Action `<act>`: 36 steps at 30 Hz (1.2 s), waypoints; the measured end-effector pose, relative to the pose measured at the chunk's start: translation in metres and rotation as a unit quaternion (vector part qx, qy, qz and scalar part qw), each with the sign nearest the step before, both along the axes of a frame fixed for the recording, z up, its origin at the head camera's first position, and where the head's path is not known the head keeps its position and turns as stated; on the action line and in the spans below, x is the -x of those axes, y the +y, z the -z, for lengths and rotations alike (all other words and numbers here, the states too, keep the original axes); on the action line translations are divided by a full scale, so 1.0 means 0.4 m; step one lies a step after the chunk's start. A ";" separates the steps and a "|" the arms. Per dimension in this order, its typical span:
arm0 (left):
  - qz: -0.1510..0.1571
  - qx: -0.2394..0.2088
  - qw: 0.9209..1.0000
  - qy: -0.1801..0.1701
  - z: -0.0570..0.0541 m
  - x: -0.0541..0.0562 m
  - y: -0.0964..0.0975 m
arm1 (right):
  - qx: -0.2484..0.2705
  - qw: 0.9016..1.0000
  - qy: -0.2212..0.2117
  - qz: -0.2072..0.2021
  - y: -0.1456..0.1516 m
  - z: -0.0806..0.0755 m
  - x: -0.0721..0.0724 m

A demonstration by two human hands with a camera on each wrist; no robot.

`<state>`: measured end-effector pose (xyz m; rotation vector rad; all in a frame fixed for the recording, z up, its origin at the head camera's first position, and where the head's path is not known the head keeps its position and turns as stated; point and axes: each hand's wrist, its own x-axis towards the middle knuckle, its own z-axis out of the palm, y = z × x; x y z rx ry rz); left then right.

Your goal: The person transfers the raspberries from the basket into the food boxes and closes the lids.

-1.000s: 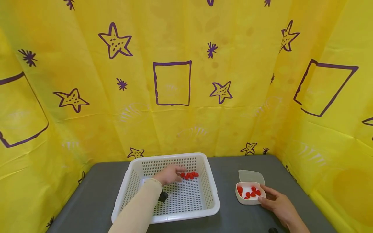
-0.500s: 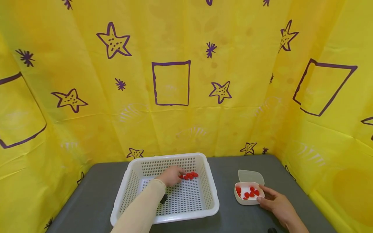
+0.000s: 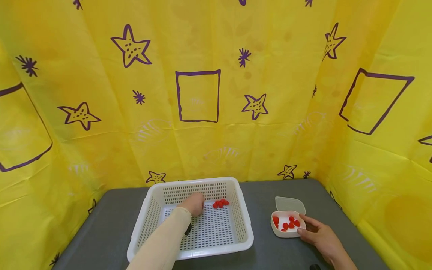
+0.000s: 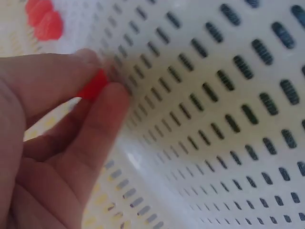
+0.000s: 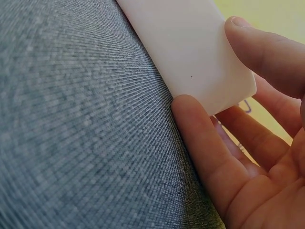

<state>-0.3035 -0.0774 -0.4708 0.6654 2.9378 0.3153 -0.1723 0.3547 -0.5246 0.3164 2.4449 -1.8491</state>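
Observation:
In the head view my left hand is inside the white perforated basket, over its middle. The left wrist view shows it pinching a small red piece between thumb and fingertip, beside the slotted wall. Several more red pieces, small and rounded like berries, lie in the basket's far right corner. My right hand holds the right end of a small whitish box, thumb and fingers around its side. Several red pieces lie inside the box. Its pale translucent lid lies back behind it.
Both containers stand on a grey cloth-covered table. A yellow patterned curtain rises behind and along both sides. Near the right wrist a small black object shows at the bottom edge.
My left hand has reached the red pieces in the basket, pinched one and drawn back a little to the left. The right hand and box have hardly moved.

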 end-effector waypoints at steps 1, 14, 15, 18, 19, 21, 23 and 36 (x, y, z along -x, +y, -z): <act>-0.004 -0.004 1.000 -0.004 -0.003 0.000 -0.004 | 0.000 1.000 0.000 0.000 0.000 0.000 0.000; -0.058 -0.004 0.998 -0.018 0.007 0.015 -0.115 | -0.007 1.000 0.000 -0.002 0.006 -0.001 -0.001; -0.059 -0.005 0.998 -0.021 0.006 0.015 -0.128 | -0.007 1.000 0.001 -0.001 0.006 0.000 0.000; -0.061 -0.004 0.998 -0.020 0.005 0.014 -0.165 | 0.000 1.000 0.002 -0.001 0.005 0.004 0.000; -0.065 -0.004 0.998 -0.022 0.005 0.015 -0.177 | 0.003 1.000 0.002 -0.001 0.004 0.006 0.000; -0.062 -0.010 0.998 -0.023 0.005 0.017 -0.198 | 0.005 1.000 0.003 -0.001 0.003 0.007 0.000; -0.052 -0.028 0.998 -0.029 0.003 0.021 -0.211 | 0.008 1.000 0.003 -0.002 0.002 0.007 0.000; -0.066 -0.571 0.777 -0.256 -0.180 -0.059 0.076 | 0.012 1.000 0.009 -0.011 0.000 -0.004 -0.005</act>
